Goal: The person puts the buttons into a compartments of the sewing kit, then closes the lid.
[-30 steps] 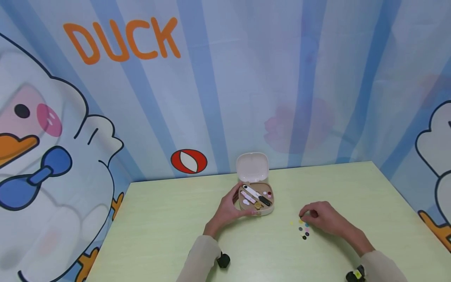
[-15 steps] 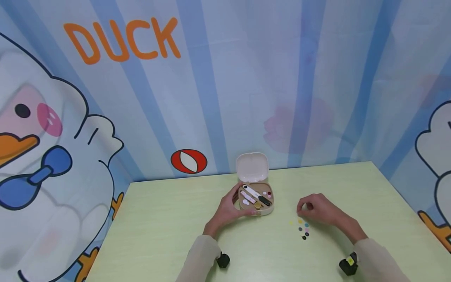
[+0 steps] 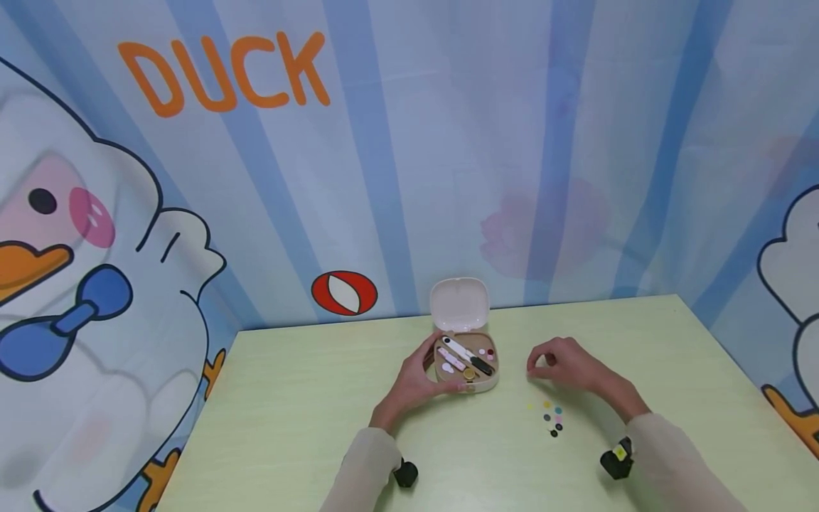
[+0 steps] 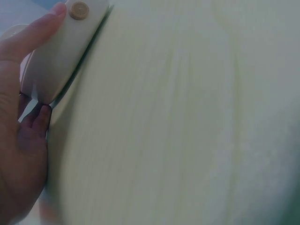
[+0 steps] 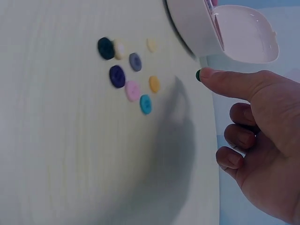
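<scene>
My left hand (image 3: pixel 416 380) grips the left side of a small beige sewing box (image 3: pixel 484 384), thumb at its front near a round tan catch (image 4: pixel 78 10). The box stands with its pale lid (image 3: pixel 459 304) raised. Inside lie a white and black pen-like tool (image 3: pixel 467 354), a thin pale piece (image 3: pixel 451 358), a gold round thing (image 3: pixel 470 373) and small white and red discs. My right hand (image 3: pixel 569 366), above the table right of the box, pinches a dark green button (image 5: pixel 198 75). Loose buttons lie below it, among them pink (image 5: pixel 132 90), blue (image 5: pixel 146 104) and orange (image 5: pixel 154 84).
The pale wood-grain table (image 3: pixel 307 412) ends at a blue striped curtain (image 3: pixel 435 142) with duck prints, close behind the raised lid. Other loose buttons are navy (image 5: pixel 117 76), grey (image 5: pixel 135 62), dark teal (image 5: pixel 106 48) and cream (image 5: pixel 151 45).
My right hand has lifted away from the loose buttons and moved left and farther back, toward the box, carrying the dark green button. The left hand and box have stayed put.
</scene>
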The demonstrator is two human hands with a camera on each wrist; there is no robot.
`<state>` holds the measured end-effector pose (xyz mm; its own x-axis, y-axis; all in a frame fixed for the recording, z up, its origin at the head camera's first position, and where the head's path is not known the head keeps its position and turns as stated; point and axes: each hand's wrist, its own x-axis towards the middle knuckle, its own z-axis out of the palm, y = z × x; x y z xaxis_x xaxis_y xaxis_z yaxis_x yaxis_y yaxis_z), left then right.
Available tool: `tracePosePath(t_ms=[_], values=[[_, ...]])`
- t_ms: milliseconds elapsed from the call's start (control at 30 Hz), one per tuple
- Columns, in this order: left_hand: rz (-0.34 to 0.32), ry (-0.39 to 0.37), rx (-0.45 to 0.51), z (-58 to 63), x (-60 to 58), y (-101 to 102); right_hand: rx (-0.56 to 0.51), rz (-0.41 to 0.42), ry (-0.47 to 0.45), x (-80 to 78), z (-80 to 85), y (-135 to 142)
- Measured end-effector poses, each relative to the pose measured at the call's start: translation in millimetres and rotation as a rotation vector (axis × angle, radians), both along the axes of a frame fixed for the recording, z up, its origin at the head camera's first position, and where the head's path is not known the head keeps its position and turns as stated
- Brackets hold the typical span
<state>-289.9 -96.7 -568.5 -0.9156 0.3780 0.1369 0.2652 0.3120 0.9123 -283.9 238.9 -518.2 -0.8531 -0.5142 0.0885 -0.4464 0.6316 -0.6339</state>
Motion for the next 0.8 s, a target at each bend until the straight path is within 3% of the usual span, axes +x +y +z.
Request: tracePosePath(t_ms=[567,700,800], values=[[0.006,-0.003,-0.002,-4.4,-3.3,0.0,-0.009,0.004,0.006,-23.6,19.5,-36.2],[-0.003,0.003,0.012,1.4,-0.3,1.8,-0.016,-0.006,0.022,-28.7,21.7,-44.8],[-0.014,0.000,0.033,14.5,7.2,3.1,-0.033,0.002,0.034,-32.9,20.7,-49.8]])
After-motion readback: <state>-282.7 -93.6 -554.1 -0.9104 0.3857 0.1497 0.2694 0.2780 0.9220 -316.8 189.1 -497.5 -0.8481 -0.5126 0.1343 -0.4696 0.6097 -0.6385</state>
